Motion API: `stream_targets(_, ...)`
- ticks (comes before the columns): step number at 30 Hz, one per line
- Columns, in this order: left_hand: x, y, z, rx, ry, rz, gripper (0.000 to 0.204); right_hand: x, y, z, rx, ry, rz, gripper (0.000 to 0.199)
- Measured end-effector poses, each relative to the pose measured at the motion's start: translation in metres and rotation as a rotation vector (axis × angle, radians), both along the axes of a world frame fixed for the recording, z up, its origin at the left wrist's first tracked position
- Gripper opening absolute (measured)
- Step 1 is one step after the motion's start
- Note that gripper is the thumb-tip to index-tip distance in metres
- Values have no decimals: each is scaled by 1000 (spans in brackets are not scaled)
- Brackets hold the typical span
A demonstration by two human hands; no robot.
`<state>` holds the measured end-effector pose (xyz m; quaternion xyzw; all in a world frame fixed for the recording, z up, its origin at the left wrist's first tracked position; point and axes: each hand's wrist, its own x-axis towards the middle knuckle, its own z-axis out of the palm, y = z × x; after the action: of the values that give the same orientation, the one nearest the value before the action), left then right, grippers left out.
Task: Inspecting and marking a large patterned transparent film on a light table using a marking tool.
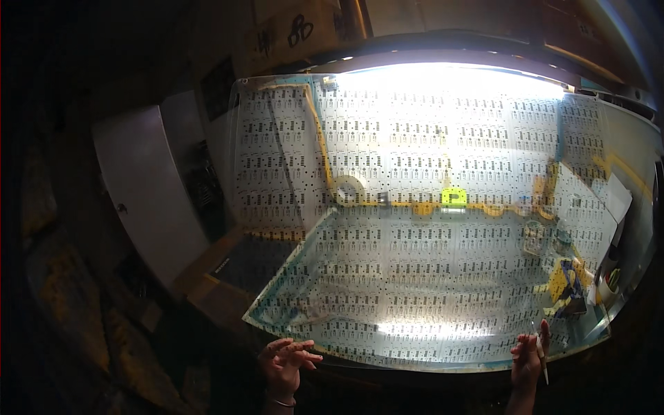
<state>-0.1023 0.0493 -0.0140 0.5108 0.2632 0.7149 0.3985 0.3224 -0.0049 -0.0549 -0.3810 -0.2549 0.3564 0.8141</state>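
Observation:
A large clear film sheet (429, 263) printed with rows of small black patterns lies over a bright light table (622, 173). My left hand (285, 361) hovers at the sheet's near edge, fingers spread and holding nothing. At the near right edge, my right hand (529, 360) grips a thin white pen-like tool (541, 360) with its tip pointing down. A second printed sheet (277, 159) stands behind on the left, bordered by yellow tape.
A roll of tape (350, 190) and a small yellow-green block (454, 197) sit at mid-table. Yellow and blue items (566, 287) and a cup of tools (609, 280) crowd the right end. A white cabinet door (145, 194) stands at the left; the surroundings are dark.

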Motion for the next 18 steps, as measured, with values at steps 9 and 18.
stream_targets(9, 1, 0, 3, -46, -36, -7, 30, 2, 1, -5, -8, -22, -31, 55)
stream_targets(18, -1, 1, 3, -31, -6, -4, 29, 3, 2, -8, -1, -27, -19, 54)
